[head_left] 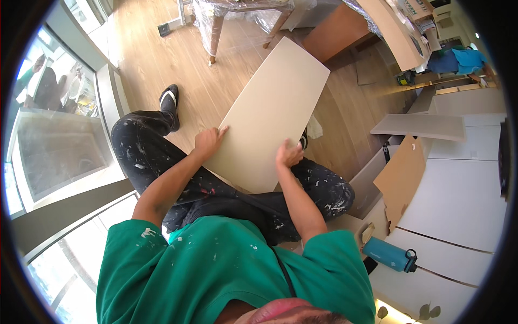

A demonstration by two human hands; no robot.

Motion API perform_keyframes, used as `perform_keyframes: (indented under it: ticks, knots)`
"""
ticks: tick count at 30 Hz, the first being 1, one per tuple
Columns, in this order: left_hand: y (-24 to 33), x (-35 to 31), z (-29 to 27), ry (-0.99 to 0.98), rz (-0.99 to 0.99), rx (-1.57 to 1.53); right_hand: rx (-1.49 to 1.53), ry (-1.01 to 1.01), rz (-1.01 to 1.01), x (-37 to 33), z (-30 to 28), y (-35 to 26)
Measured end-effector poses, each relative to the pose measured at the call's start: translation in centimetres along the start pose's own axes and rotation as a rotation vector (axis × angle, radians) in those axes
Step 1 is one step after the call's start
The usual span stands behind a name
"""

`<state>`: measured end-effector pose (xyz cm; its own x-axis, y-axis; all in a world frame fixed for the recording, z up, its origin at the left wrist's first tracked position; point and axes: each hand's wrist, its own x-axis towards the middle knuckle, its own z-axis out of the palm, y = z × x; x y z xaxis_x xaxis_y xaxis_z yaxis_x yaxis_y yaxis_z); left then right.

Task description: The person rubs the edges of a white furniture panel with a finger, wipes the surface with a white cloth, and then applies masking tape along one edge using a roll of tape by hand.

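A long, flat beige board point(272, 110) stretches away from me between my legs, its near end close to my lap. My left hand point(209, 141) grips the left edge of it, thumb on top and the other fingers mostly hidden. On the opposite edge, my right hand point(290, 154) is closed at the board's side, slightly blurred. Both hands sit on the nearer half of the board. Its underside cannot be seen.
Plastic-wrapped wooden furniture point(217, 32) stands ahead on the wood floor point(145, 54). To the right are a brown panel point(337, 32), a torn cardboard piece point(399, 183), white cabinets point(458, 189) and a teal bottle point(386, 254). Glass windows point(59, 146) line the left.
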<state>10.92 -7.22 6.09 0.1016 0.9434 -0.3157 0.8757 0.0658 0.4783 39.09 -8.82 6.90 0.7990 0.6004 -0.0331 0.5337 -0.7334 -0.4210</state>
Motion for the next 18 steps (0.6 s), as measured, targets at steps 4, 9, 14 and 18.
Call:
perform_keyframes:
  ticks: [4, 9, 14, 18]
  knots:
    - [4.1, 2.9, -1.4, 0.063, -0.252, -0.412, 0.107, -0.323, -1.277, -3.7, -0.2, -2.5]
    - [4.5, 3.8, -3.9, 0.424, -0.254, -1.186, -0.063, -0.863, -1.801, -11.1, 2.1, -4.8]
    - [5.5, 1.9, -18.2, 0.542, 0.013, -1.353, -0.002, -0.759, -1.737, -4.2, 3.9, -10.0]
    - [1.9, 0.2, -28.8, 0.808, 0.141, -1.115, -0.116, -0.567, -1.7, 4.0, 6.9, -17.3]
